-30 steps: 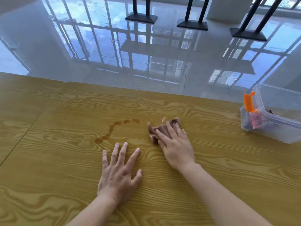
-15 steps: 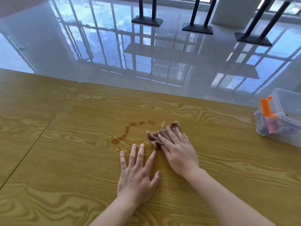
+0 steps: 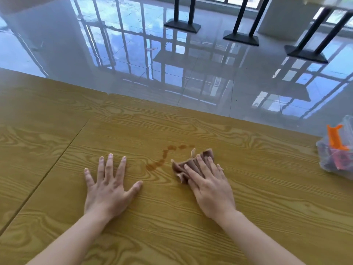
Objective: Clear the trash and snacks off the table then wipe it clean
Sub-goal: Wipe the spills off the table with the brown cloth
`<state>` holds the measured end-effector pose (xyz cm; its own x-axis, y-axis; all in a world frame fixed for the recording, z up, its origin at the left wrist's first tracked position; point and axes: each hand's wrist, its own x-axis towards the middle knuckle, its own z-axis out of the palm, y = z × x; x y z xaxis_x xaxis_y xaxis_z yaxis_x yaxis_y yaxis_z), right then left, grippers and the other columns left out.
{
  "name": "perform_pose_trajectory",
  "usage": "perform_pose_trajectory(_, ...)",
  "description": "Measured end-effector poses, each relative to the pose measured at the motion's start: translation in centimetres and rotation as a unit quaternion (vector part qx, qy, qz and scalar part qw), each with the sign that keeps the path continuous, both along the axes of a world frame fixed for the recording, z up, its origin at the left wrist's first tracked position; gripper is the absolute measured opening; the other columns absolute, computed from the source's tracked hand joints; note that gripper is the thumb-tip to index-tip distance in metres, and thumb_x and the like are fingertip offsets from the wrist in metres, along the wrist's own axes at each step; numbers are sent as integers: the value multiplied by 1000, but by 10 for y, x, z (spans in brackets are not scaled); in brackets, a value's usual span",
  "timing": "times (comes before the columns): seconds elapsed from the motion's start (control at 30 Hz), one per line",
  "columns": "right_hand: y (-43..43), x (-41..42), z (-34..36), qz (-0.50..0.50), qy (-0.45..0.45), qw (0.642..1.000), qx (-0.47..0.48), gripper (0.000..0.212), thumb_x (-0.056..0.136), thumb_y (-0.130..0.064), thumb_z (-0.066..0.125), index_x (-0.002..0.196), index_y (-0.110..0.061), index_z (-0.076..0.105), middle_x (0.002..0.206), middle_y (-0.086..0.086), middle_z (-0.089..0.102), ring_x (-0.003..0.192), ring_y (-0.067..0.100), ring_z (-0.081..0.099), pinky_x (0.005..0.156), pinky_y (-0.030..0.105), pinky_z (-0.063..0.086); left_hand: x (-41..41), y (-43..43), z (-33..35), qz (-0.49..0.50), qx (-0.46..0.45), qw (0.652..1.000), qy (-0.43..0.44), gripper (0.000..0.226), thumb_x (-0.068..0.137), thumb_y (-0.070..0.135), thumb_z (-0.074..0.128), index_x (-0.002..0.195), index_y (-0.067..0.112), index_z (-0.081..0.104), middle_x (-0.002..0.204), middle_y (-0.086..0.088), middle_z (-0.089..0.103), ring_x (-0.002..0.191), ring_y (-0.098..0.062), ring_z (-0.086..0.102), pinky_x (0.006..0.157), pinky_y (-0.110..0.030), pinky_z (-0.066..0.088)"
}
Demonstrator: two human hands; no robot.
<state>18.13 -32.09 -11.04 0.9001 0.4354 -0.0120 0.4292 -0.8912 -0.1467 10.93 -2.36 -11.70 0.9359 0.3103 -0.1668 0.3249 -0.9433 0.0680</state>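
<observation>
One shift: L hand farther from cloth than before.

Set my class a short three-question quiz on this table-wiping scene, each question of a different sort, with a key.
1. True or false: the left hand lies flat on the table, holding nothing.
2. The right hand presses on: A) a sponge; B) a brown cloth; C) a paper cup.
3. Fill the gap: the brown stain lies to the ____ of that cloth.
Key: 1 true; 2 B; 3 left.
</observation>
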Motion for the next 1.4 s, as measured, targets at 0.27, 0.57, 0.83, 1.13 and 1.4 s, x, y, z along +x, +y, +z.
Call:
perform_pose_trajectory(0.27, 29, 110, 20, -152, 79, 985, 20, 52, 103, -55, 17, 153, -44, 18, 165, -8, 0, 152, 22, -2, 123, 46, 4, -1, 0, 0, 4, -3, 1000, -23, 99, 71, 90, 0, 152, 35, -13, 163, -4, -16, 146, -23, -24, 115, -61, -11)
perform_pose_trajectory(0.57, -3, -17, -4, 60, -8, 998, 1, 48, 103, -56, 25, 151, -47, 23, 164, -11, 12, 152, 16, 5, 121, 39, 9, -1, 1, 2, 0, 0, 1000, -17, 99, 72, 90, -1, 151, 33, -15, 162, -5, -18, 146, -25, -24, 115, -61, -11)
perform_pose_trajectory(0.83, 80, 105, 15, -86, 51, 995, 9, 49, 102, -56, 18, 151, -48, 21, 165, -7, 5, 152, 24, 1, 123, 45, 4, -3, 1, -2, -1, 7, 999, -38, 98, 74, 91, 6, 153, 34, -9, 163, -5, -13, 147, -24, -21, 115, -60, -12)
perform_pose_trajectory(1.13, 15, 9, 0, 52, 7, 999, 9, 50, 104, -55, 18, 153, -43, 21, 165, -11, 9, 152, 15, 1, 121, 43, 12, -2, -2, -1, -2, 7, 999, -46, 98, 75, 90, 8, 153, 32, -6, 163, -7, -10, 148, -26, -18, 115, -62, -9)
perform_pose_trajectory(1.4, 101, 70, 11, 27, 58, 998, 28, 47, 102, -59, 16, 149, -54, 19, 165, -11, 4, 152, 21, -3, 123, 46, 3, -2, -3, -2, -1, 2, 998, -55, 98, 76, 90, 12, 154, 32, 0, 164, -7, -5, 148, -26, -14, 116, -62, -6)
